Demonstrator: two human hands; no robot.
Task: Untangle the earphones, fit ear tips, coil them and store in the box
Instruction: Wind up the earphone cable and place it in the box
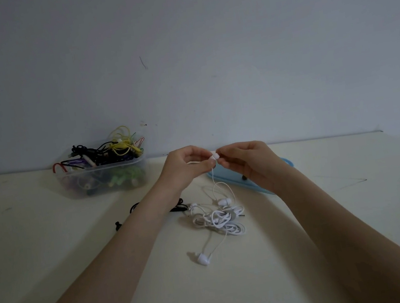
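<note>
My left hand pinches a white earbud between thumb and forefinger, held up above the table; my right hand meets it from the right, fingertips closed on a small white ear tip that touches the bud's end. Judgement: I am at the tip-fitting step. The relation that matters: bud and tip face each other along a roughly left-right axis, so the push should run along that line, right hand toward left. The held bud's cable hangs straight down into the white tangle, which lies on the table below and slightly nearer me than both hands, still knotted. A second earbud lies at the tangle's far edge; a third lies loose nearest me. A black cable lies just left of the tangle, partly under my left forearm. The clear box of coloured cables stands well to the left by the wall; a blue lid lies behind my right hand. Open table to the right and toward me.
</note>
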